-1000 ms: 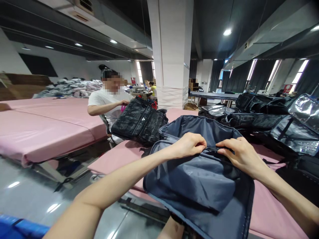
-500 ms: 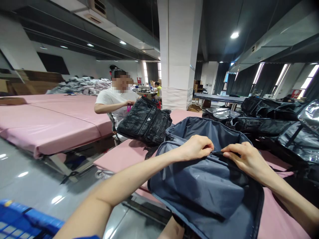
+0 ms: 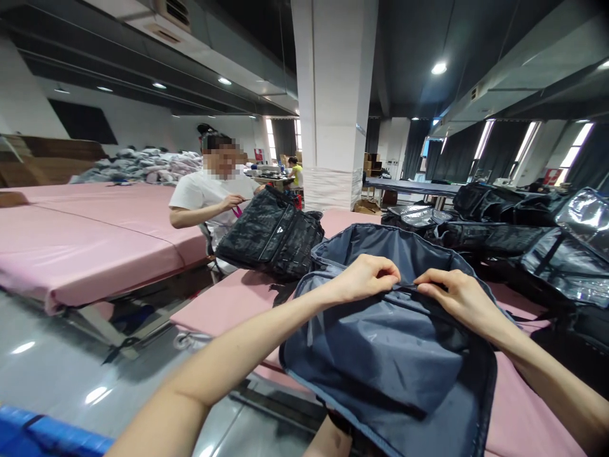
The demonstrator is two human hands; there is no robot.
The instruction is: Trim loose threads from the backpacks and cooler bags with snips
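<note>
A large bag [image 3: 380,374] with a blue-grey lining lies opened before me on a pink-covered table, its flap folded toward me. My left hand [image 3: 373,277] pinches the dark edge of the bag's lining near its middle. Close by on the right, my right hand [image 3: 445,291] pinches the same edge between thumb and fingers. A short stretch of dark edging runs between the two hands. Whatever small part sits inside the fingertips is hidden.
Across the table a co-worker [image 3: 209,197] in a white top handles a black camouflage bag [image 3: 266,235]. More black bags with silvery linings [image 3: 561,266] are piled at right. A pink-covered table [image 3: 104,235] stands left, a blue basket [image 3: 47,431] at lower left, and a white pillar [image 3: 333,108] behind.
The view has shifted slightly to the right. Both hands keep pinching the bag's edge, with the fingers a little shifted. The co-worker's hand has moved slightly lower by the camouflage bag.
</note>
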